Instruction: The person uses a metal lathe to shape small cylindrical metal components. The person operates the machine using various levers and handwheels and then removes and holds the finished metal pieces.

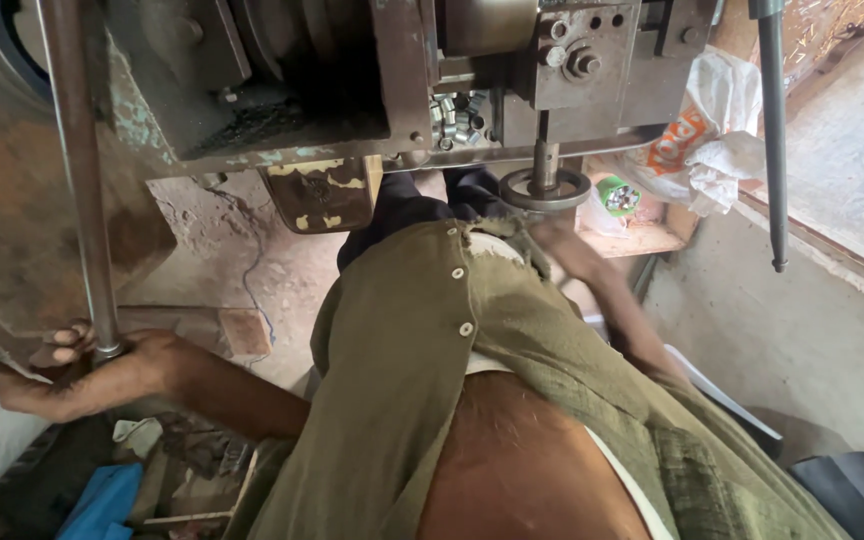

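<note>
Grey steel lever rod, upright at nine o'clock, sits in the left hand, whose grip is wrapped around its lower end. A firm, low hold suits it. Right hand blurs toward the round metal die ring at one o'clock, grip unclear. Olive shirt blocks the middle; a green cup of small metal parts stands beyond.

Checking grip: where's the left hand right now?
In the head view, far left and low: the left hand is wrapped round the bottom of a long steel lever beside the rusty machine body.
</note>
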